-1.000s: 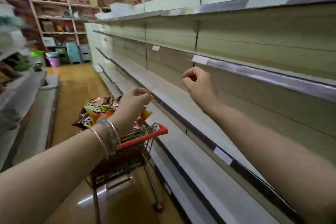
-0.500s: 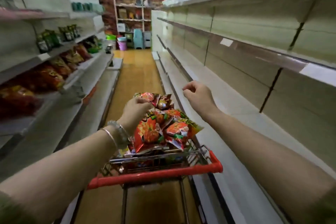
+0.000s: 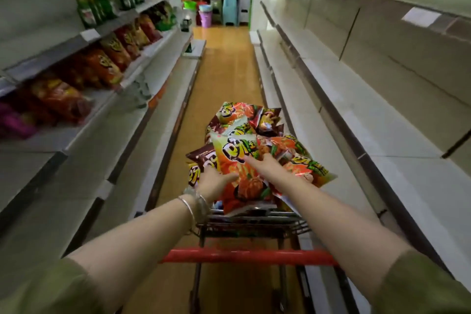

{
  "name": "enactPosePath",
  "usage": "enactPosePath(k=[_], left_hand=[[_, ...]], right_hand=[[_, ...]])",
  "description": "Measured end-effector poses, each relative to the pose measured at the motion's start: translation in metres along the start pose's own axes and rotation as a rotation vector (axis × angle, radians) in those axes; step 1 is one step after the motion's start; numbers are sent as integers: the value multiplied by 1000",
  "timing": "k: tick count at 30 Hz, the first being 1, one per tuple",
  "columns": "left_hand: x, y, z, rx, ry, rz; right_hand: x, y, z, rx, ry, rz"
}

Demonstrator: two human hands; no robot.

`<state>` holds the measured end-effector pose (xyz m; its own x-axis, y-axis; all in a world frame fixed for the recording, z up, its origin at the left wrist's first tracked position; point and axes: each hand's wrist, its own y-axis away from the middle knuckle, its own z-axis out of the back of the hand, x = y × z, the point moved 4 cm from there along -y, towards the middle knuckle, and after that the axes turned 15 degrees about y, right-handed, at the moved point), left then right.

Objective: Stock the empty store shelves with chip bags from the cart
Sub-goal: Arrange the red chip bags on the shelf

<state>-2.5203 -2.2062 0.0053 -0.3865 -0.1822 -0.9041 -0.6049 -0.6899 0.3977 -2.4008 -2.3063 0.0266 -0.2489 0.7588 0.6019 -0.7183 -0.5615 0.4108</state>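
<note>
Orange chip bag (image 3: 235, 160) atop heap in cart (image 3: 254, 225). Right hand (image 3: 266, 167) flat on its face, fingers straight; left hand (image 3: 212, 182) at its left edge, closure not discernible. Advised: take by edges, lift lightly without crushing, place on bare right shelves (image 3: 369, 120).

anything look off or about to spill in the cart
Nothing looks torn or spilled. The chip bags are heaped loosely above the rim of the cart, and one bag on the right hangs out past the rim toward the empty shelves, so it could slide off.
</note>
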Motion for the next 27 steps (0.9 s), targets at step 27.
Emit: enactPosePath(k=[27], left_hand=[[-112, -1, -31, 349, 499, -186]], right_hand=[[30, 12, 104, -374, -406, 354]])
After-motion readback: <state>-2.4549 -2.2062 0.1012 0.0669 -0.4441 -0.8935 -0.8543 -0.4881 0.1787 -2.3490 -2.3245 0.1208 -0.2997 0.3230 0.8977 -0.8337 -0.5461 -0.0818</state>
